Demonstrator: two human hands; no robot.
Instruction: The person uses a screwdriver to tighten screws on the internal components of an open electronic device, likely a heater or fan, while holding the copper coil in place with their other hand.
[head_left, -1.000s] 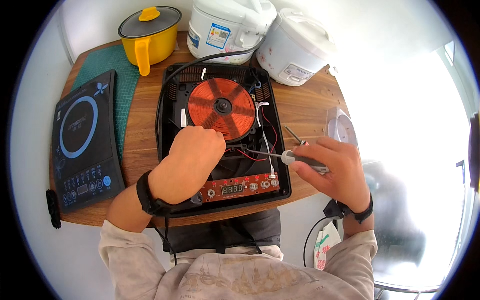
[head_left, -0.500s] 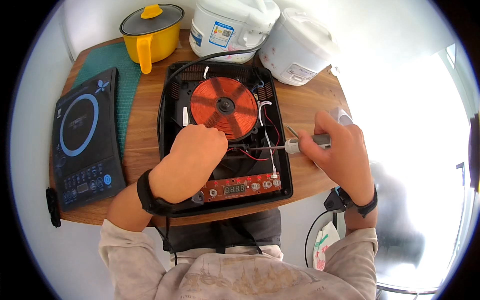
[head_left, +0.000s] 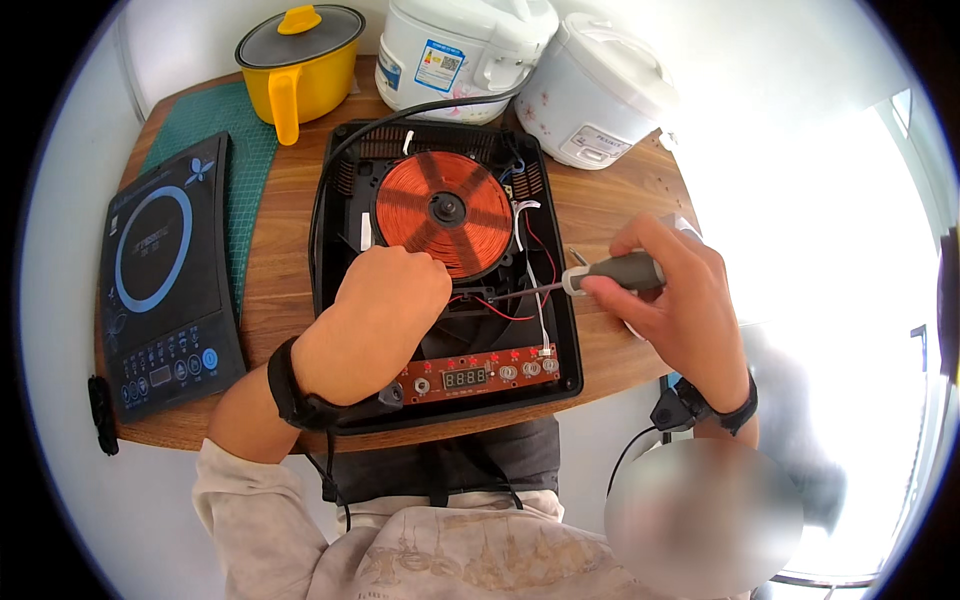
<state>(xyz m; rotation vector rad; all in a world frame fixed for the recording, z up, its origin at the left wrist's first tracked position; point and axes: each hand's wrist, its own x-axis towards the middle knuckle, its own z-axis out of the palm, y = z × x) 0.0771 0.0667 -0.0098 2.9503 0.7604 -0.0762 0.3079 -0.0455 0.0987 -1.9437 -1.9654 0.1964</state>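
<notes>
An opened induction cooker base [head_left: 560, 350] lies before me, with its copper coil [head_left: 405, 205] exposed and a brown control board [head_left: 435, 385] along the near edge. My right hand [head_left: 680, 290] grips a grey-handled screwdriver [head_left: 625, 272]. Its thin shaft slants down leftward over the base, its tip near a small black part below the coil. Red wires [head_left: 510, 314] and a white cable [head_left: 541, 310] run close by. My left hand [head_left: 385, 320] is closed at the coil's lower left edge; its fingertips are hidden, so what they hold cannot be made out.
Left of the base, the cooker's black glass top [head_left: 165, 280] rests partly on a green cutting mat [head_left: 215, 115]. A yellow lidded pot [head_left: 320, 90] and two white rice cookers [head_left: 450, 55] stand behind. A black power cord [head_left: 350, 150] loops around the base's left side.
The screwdriver's handle has risen slightly, making its shaft slope more. My right fingers have shifted, showing more of the handle. The left hand keeps nearly the same place.
</notes>
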